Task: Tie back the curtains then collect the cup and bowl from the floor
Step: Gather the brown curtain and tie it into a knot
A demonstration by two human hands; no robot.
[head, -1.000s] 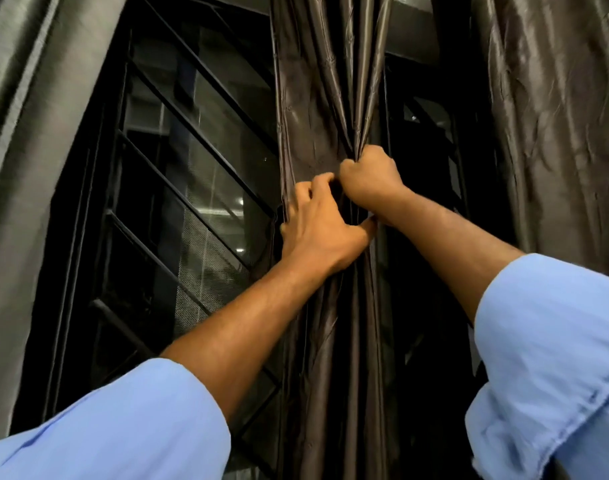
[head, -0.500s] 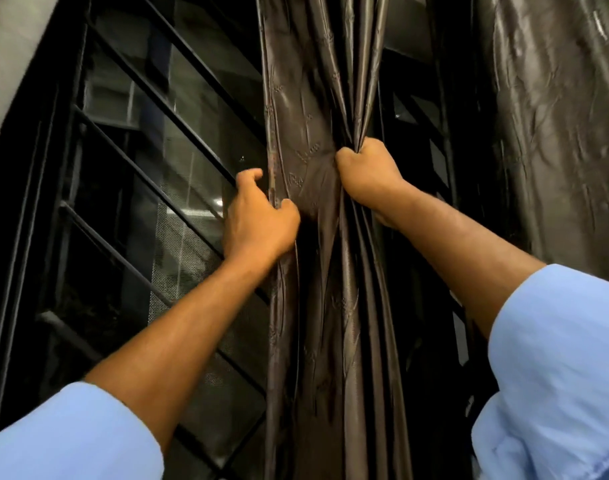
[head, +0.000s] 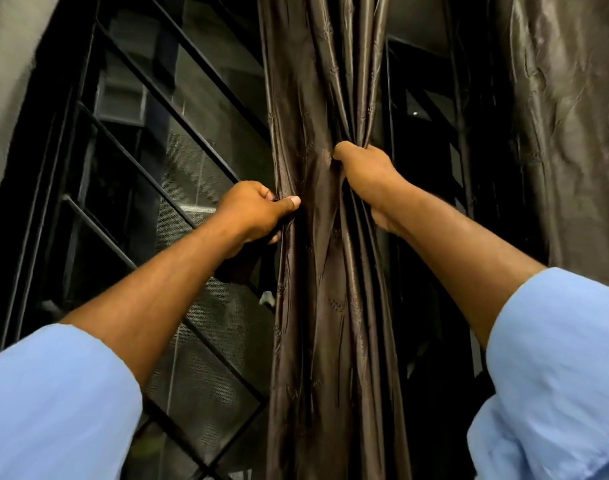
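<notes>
The left hand has dropped below the right hand, both grips clenched on the gathered brown curtain; tying remains undone.

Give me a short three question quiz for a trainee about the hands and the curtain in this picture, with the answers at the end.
1. True or false: both hands grip the brown curtain.
2. Which hand grips higher on the curtain: A, the left hand, or B, the right hand?
3. Fill in: behind the left forearm is a window with black ____.

Key: 1 true. 2 B. 3 bars.
</notes>
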